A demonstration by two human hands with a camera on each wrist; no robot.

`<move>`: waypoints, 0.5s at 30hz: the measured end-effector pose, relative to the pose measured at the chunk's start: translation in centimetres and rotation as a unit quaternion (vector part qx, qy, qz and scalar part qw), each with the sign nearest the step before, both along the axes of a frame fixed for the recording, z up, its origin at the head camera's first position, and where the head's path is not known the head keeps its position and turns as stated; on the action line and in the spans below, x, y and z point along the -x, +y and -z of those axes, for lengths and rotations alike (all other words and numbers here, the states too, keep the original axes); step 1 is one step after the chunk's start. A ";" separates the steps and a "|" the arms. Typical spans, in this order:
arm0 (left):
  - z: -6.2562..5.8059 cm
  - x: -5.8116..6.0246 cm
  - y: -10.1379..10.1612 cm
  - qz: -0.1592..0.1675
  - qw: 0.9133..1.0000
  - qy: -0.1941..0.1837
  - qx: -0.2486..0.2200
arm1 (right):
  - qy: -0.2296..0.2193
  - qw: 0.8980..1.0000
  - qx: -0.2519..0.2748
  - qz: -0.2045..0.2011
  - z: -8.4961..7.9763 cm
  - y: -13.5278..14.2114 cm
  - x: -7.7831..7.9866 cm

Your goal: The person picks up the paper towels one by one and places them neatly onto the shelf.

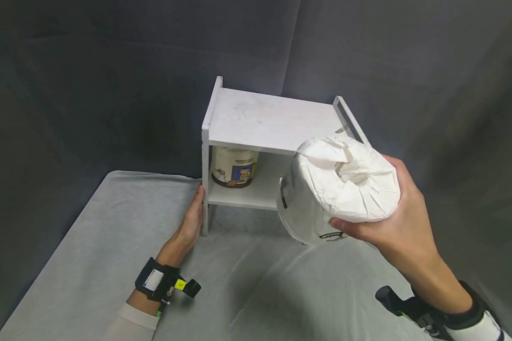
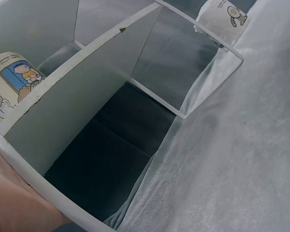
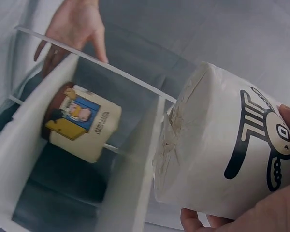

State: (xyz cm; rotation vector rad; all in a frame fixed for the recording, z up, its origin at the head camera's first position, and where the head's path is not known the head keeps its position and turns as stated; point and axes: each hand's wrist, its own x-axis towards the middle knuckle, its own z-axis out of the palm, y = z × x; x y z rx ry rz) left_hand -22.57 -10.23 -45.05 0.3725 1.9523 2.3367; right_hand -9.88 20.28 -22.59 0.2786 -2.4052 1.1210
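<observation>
One set of my fingers, the left [image 1: 196, 201], lies fairly straight against the outer left side of the white shelf unit [image 1: 273, 118], bracing it rather than clutching. That light pressure seems right: enough to stop the unit sliding on the cloth-covered tabletop [image 1: 111, 246] below my wrist, not enough to shove it sideways.

Just inside from those fingers, across the side frame, a printed toilet roll [image 1: 234, 168] stands upright on the board under the top one. I judge it wise to leave that roll room and not bump it.

Farther right, well apart from the left fingers, my right fingers [image 1: 354, 228] grip the white paper-wrapped roll [image 1: 341, 189], thumb on the near side. It hangs tilted before the unit's right part, one creased end facing up at me; I cannot tell whether it touches the front edge. The wrapper looks soft, so a wide, gentle grip should serve better than a hard squeeze, and levelling my wrist ought to bring the roll straight while its lower rim clears the boards.
</observation>
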 end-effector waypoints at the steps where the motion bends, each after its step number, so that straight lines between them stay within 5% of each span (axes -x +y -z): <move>1: 0.0 0.0 0.0 0.001 1.000 0.001 0.000 | 0.000 1.000 0.003 -0.002 -0.4 -0.2 0.2; 15: 0.0 0.0 0.3 0.008 1.000 0.006 -0.004 | -0.020 0.999 0.034 -0.019 -4.2 -2.0 3.1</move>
